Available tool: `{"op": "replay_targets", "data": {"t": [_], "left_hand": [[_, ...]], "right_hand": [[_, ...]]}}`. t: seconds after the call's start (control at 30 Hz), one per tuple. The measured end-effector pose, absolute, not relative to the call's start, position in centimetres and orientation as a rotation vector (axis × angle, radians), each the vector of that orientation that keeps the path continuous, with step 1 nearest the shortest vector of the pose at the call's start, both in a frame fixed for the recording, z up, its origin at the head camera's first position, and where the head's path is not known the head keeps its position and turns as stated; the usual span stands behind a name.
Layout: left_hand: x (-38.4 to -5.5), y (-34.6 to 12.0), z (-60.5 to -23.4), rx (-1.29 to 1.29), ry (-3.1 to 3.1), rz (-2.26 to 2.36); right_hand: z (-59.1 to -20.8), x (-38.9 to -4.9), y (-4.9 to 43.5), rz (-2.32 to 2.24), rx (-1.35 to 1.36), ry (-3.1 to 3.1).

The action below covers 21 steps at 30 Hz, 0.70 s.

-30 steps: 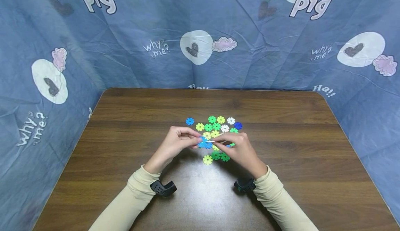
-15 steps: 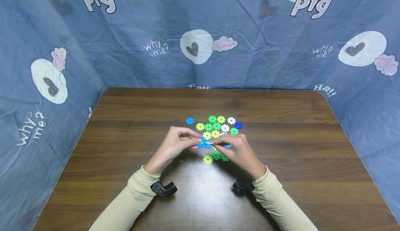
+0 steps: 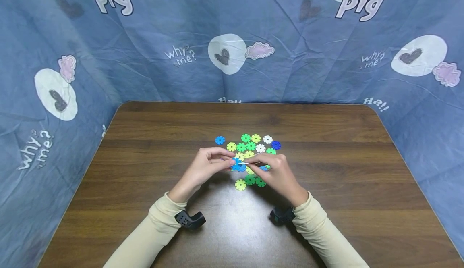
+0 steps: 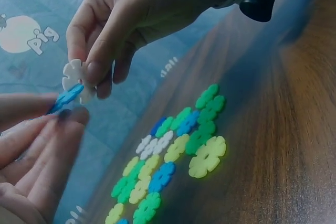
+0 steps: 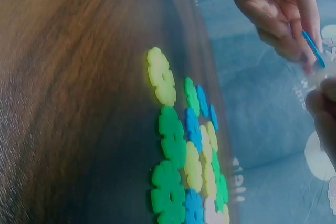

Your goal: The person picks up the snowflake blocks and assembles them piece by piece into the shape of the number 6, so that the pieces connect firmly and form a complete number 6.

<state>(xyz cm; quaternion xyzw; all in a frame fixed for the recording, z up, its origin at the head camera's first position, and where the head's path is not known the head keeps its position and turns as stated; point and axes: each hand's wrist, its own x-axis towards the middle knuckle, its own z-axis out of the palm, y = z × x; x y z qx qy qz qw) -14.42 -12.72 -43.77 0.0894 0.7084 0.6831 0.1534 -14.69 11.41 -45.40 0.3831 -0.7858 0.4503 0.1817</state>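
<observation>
In the left wrist view, a blue notched, flower-shaped plastic disc (image 4: 67, 98) is pinched between the thumb and fingers of my left hand (image 4: 37, 150). My right hand (image 3: 273, 170) pinches a matching white disc (image 4: 72, 72) by its edge. The two discs meet at their rims at an angle, the blue one crossing the white one's notched edge. Both hands are raised above the middle of the table, fingertips close together. Seen from the right wrist, the blue disc (image 5: 313, 49) is nearly edge-on, and the right fingertips hide part of the white one.
Below the hands, several loose discs lie flat on the wooden table (image 3: 145, 139), among them yellow (image 3: 241, 185), green (image 3: 250, 179), white (image 3: 267, 139) and dark blue (image 3: 276, 145) ones. A lone blue disc (image 3: 219, 140) lies at the far left of the group. A patterned blue cloth (image 3: 224, 10) hangs behind the table.
Both hands stay at the same place with their discs. The right hand dipped slightly left and has come back a little, the white disc shifting slightly against the blue one.
</observation>
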Motion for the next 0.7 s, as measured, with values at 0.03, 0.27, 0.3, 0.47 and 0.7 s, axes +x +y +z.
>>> {"op": "replay_targets", "data": {"t": [0.03, 0.27, 0.3, 0.47, 0.7], "left_hand": [[-14.4, -12.7, -43.8, 0.258, 2.035, 1.95], [-14.4, -12.7, -43.9, 0.227, 1.994, 1.976], [-14.5, -12.7, -43.9, 0.219, 1.979, 1.988], [-14.7, -12.7, -44.0, 0.176, 1.951, 2.011], [-14.7, -13.0, -44.0, 0.144, 2.002, 2.0]], "right_hand": [[-45.4, -14.7, 11.4, 1.28, 1.067, -2.219], [-45.5, -14.9, 11.5, 1.312, 1.038, -2.201], [-45.5, -15.0, 11.5, 1.31, 1.043, -2.203], [-45.1, -15.4, 12.4, 1.279, 1.01, -2.328], [-44.4, -16.6, 15.4, 1.119, 0.884, -2.877]]}}
